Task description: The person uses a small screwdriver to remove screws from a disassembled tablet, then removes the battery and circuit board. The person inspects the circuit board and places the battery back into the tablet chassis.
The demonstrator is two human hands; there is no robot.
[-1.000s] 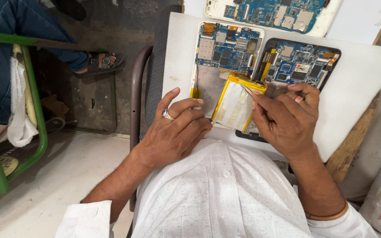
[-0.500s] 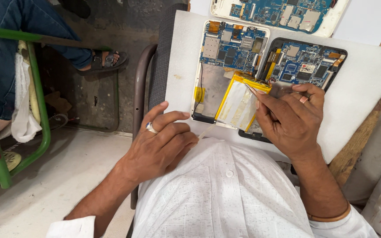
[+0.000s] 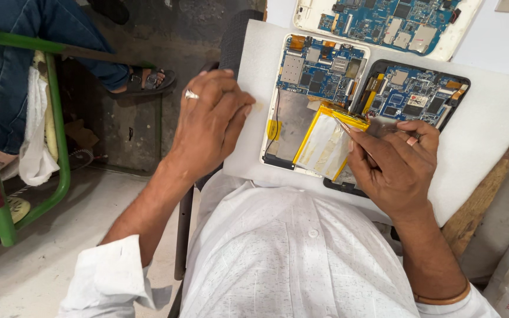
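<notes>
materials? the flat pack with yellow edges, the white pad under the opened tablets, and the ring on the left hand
Flat pack: looks like silvery foil pouch, dull and creased, edges bound in glossy yellow tape, likely plastic film.
White pad: seems foam or soft sheet, matte, slightly textured, rounded edge.
Ring on the left hand: silvery metal by its shine; too small to tell more.

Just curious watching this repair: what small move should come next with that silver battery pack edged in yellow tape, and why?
Probably bring the left hand down to steady the white-framed open tablet, since the right hand pries with a thin tool at the half-lifted silver battery pack with yellow tape edges.
</notes>
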